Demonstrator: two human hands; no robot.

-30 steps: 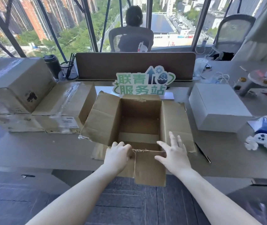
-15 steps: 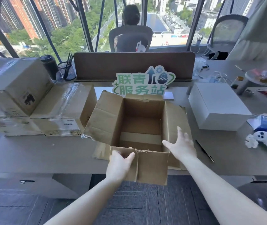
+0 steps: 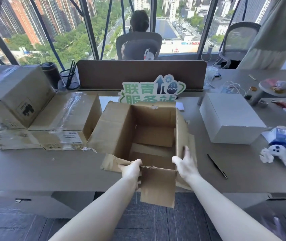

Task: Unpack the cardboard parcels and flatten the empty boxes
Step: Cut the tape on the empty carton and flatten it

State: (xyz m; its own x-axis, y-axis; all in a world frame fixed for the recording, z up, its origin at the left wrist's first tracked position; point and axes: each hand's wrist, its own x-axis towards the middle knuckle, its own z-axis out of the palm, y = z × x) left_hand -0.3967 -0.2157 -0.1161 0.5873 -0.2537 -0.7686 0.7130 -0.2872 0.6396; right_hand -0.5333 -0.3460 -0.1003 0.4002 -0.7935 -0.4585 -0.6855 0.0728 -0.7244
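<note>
An open, empty cardboard box (image 3: 153,134) stands at the desk's near edge, its flaps spread and the front flap hanging over the edge. My left hand (image 3: 131,169) grips the box's front rim at the near left, fingers curled over it. My right hand (image 3: 185,164) holds the right wall at the near right corner, thumb inside the box and fingers along the outside. Taped cardboard parcels (image 3: 13,98) (image 3: 65,119) sit stacked to the left of the box.
A white box (image 3: 229,117) stands to the right, with a black pen (image 3: 217,166) on the desk (image 3: 43,169) beside it. A white toy and blue bag (image 3: 285,148) lie far right. A green sign (image 3: 152,91) stands behind the box. A person sits beyond the divider.
The box has tilted up toward me. My right hand slid from the front rim to the right wall, and my left hand closed on the front rim.
</note>
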